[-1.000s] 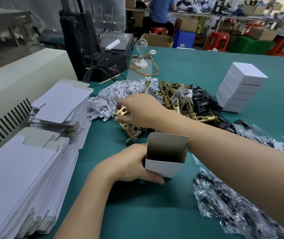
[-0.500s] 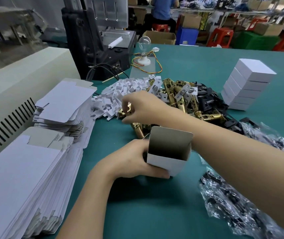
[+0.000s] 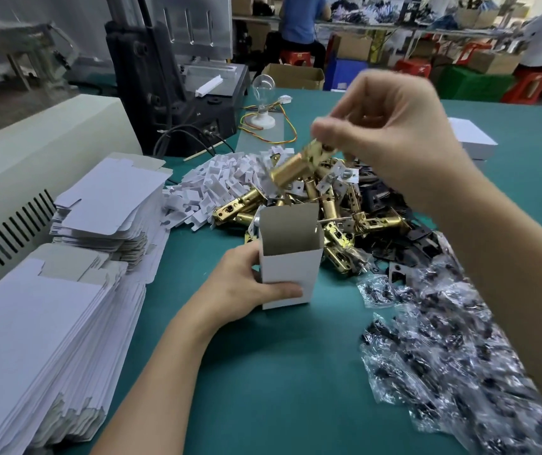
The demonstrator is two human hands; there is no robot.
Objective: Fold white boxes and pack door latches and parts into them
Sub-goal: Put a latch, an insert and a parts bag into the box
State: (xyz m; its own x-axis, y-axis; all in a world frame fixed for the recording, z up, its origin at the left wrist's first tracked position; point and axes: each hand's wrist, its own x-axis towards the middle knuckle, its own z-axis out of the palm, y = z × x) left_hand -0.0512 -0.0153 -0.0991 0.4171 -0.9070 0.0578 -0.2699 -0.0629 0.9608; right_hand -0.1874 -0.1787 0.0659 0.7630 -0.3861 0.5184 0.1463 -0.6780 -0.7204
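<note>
My left hand [image 3: 246,287] grips an upright white box [image 3: 291,267] on the green table, its top open and its flap standing at the back. Above and behind the box, my right hand [image 3: 391,126] pinches the plate end of a brass door latch [image 3: 299,167], which hangs tilted in the air over the box mouth. The pile of brass latches [image 3: 338,208] lies just behind the box. White plastic parts [image 3: 217,188] are heaped to its left and black plates [image 3: 384,205] to its right.
Stacks of flat white box blanks [image 3: 66,290] fill the left side. Clear bags of black screws [image 3: 443,349] spread over the right. Closed white boxes [image 3: 470,139] stand stacked behind my right wrist. A cream machine [image 3: 43,149], a black press and a bulb stand at the back.
My right hand has left the pile and risen with a brass latch, now held above the box. My left hand has set the box more upright.
</note>
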